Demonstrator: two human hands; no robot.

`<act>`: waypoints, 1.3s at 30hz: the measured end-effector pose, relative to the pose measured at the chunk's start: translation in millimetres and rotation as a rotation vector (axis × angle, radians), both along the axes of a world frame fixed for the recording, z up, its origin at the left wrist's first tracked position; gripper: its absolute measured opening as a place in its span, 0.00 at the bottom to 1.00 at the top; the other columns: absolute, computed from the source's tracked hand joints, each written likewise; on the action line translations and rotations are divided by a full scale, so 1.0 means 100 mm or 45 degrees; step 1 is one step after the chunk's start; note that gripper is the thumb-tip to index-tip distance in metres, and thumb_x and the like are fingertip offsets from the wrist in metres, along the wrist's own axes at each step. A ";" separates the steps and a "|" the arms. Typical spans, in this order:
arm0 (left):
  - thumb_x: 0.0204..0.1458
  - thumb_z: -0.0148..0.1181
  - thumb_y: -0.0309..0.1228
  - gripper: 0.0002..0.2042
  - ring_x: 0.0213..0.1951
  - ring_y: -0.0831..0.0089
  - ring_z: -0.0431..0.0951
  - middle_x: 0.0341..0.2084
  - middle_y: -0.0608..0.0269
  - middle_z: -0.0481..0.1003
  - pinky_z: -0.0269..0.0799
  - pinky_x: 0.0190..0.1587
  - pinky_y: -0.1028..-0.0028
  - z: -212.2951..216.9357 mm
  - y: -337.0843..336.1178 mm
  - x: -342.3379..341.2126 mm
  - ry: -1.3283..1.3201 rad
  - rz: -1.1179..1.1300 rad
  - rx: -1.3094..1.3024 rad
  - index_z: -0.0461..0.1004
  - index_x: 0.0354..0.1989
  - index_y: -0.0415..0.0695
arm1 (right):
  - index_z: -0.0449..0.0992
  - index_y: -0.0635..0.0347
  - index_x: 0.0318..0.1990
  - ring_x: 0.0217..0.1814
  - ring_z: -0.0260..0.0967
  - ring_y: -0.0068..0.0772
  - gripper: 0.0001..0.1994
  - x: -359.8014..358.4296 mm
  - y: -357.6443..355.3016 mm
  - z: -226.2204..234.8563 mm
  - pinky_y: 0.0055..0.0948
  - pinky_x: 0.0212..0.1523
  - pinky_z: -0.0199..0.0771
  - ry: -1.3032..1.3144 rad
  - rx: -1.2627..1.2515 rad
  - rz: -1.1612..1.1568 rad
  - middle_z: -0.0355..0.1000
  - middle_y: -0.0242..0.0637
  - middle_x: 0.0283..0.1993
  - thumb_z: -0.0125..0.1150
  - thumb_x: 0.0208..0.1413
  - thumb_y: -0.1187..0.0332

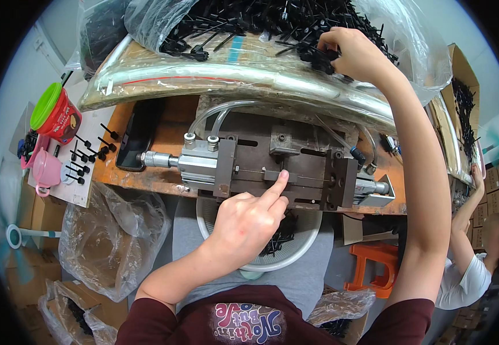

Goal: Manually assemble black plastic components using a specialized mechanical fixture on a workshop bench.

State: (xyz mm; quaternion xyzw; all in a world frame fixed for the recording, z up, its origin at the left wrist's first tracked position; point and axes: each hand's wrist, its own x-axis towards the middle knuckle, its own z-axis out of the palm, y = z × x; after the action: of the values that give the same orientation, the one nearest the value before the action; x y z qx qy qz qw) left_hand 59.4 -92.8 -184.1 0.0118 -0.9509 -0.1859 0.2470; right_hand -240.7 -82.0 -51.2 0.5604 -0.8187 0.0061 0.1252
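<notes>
My left hand point(246, 223) reaches over a dark metal fixture point(249, 129). Its index finger is stretched out, its tip on a small dark block point(272, 174) at the fixture's middle, while the other fingers curl under. I see nothing held in it. Farther off, my right hand point(356, 54) is in a heap of black plastic parts with thin stems point(232, 23), its fingers closed around some at the near edge. Exactly what lies between those fingertips is partly hidden. Silver pneumatic cylinders point(199, 163) with clear hoses flank the fixture.
A white basket point(312, 233) with black parts sits on my lap. Left are a red tub with green rim point(62, 118), a pink cup point(47, 171), several standing black parts point(82, 155) and a phone-like black object point(137, 135). An orange stool point(373, 270) and another person point(468, 276) are right.
</notes>
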 end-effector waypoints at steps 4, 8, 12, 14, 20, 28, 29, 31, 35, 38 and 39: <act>0.39 0.71 0.28 0.12 0.20 0.66 0.76 0.55 0.55 0.75 0.73 0.27 0.73 0.00 -0.01 0.00 -0.011 -0.006 0.015 0.77 0.33 0.43 | 0.80 0.61 0.41 0.49 0.70 0.43 0.17 0.14 -0.03 0.11 0.37 0.49 0.71 0.058 0.021 0.064 0.71 0.37 0.42 0.69 0.39 0.73; 0.40 0.71 0.28 0.11 0.20 0.66 0.76 0.55 0.55 0.75 0.73 0.27 0.73 0.00 -0.01 0.01 -0.020 0.006 0.007 0.77 0.33 0.43 | 0.78 0.62 0.36 0.44 0.72 0.41 0.15 0.13 -0.12 0.09 0.39 0.45 0.73 -0.073 0.025 0.168 0.73 0.38 0.38 0.72 0.37 0.71; 0.41 0.70 0.29 0.11 0.22 0.65 0.77 0.55 0.55 0.74 0.74 0.27 0.72 0.02 -0.01 0.04 -0.029 -0.036 0.071 0.77 0.33 0.43 | 0.73 0.59 0.47 0.43 0.74 0.42 0.26 0.11 -0.22 -0.01 0.39 0.46 0.75 -0.111 0.011 0.228 0.76 0.40 0.38 0.72 0.34 0.79; 0.41 0.71 0.30 0.12 0.23 0.65 0.78 0.54 0.55 0.75 0.75 0.28 0.73 0.05 -0.02 0.11 -0.033 -0.100 0.148 0.77 0.34 0.43 | 0.72 0.57 0.51 0.44 0.74 0.41 0.30 0.19 -0.24 0.01 0.39 0.47 0.75 -0.117 0.038 0.168 0.76 0.40 0.39 0.72 0.34 0.79; 0.42 0.73 0.39 0.19 0.26 0.66 0.79 0.44 0.59 0.78 0.76 0.29 0.74 0.42 0.01 0.28 -0.071 -0.207 0.311 0.79 0.40 0.43 | 0.70 0.54 0.58 0.49 0.75 0.40 0.35 0.12 -0.21 0.17 0.37 0.51 0.74 -0.260 0.073 0.069 0.78 0.41 0.44 0.74 0.36 0.73; 0.47 0.69 0.30 0.15 0.44 0.58 0.77 0.42 0.59 0.77 0.74 0.47 0.65 0.62 -0.64 -0.65 0.720 0.216 -0.153 0.78 0.44 0.43 | 0.79 0.61 0.46 0.37 0.74 0.33 0.23 0.11 -0.10 0.23 0.31 0.42 0.74 -0.380 0.091 0.113 0.78 0.38 0.34 0.70 0.36 0.78; 0.49 0.67 0.29 0.14 0.46 0.57 0.77 0.43 0.58 0.78 0.73 0.49 0.64 0.66 -0.76 -0.81 0.773 0.231 -0.193 0.78 0.45 0.42 | 0.80 0.61 0.45 0.36 0.74 0.32 0.21 0.17 -0.10 0.24 0.31 0.42 0.74 -0.401 0.053 0.126 0.78 0.38 0.33 0.69 0.36 0.78; 0.52 0.63 0.29 0.16 0.49 0.55 0.77 0.49 0.53 0.77 0.73 0.52 0.63 0.67 -0.98 -1.14 0.830 0.239 -0.145 0.76 0.50 0.43 | 0.80 0.62 0.42 0.35 0.73 0.30 0.17 0.14 -0.06 0.23 0.30 0.41 0.74 -0.360 -0.031 0.160 0.77 0.37 0.33 0.69 0.39 0.78; 0.52 0.63 0.29 0.18 0.47 0.58 0.79 0.48 0.50 0.78 0.74 0.51 0.66 0.83 -1.13 -1.40 0.502 0.127 0.101 0.77 0.52 0.43 | 0.81 0.64 0.39 0.32 0.73 0.28 0.10 0.15 0.11 0.30 0.28 0.38 0.73 -0.163 -0.098 0.068 0.75 0.37 0.31 0.67 0.46 0.76; 0.55 0.62 0.29 0.15 0.43 0.73 0.83 0.42 0.55 0.81 0.77 0.45 0.73 0.92 -1.14 -1.29 0.404 0.035 0.300 0.79 0.52 0.46 | 0.81 0.63 0.39 0.31 0.73 0.30 0.08 0.10 0.27 0.23 0.29 0.37 0.74 -0.083 -0.389 0.371 0.75 0.37 0.32 0.66 0.50 0.76; 0.55 0.62 0.28 0.15 0.42 0.74 0.82 0.42 0.56 0.81 0.78 0.44 0.74 0.93 -1.13 -1.24 0.443 -0.057 0.387 0.79 0.52 0.45 | 0.81 0.62 0.39 0.31 0.73 0.31 0.08 0.16 0.32 0.23 0.29 0.37 0.74 -0.031 -0.449 0.423 0.74 0.36 0.33 0.65 0.50 0.76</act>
State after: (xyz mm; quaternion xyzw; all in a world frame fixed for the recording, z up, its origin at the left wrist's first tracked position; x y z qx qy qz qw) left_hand -64.1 -206.0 -91.1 -0.0044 -0.8551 -0.3318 0.3984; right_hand -224.7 -49.6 -27.7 0.6569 -0.7028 0.1763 0.2086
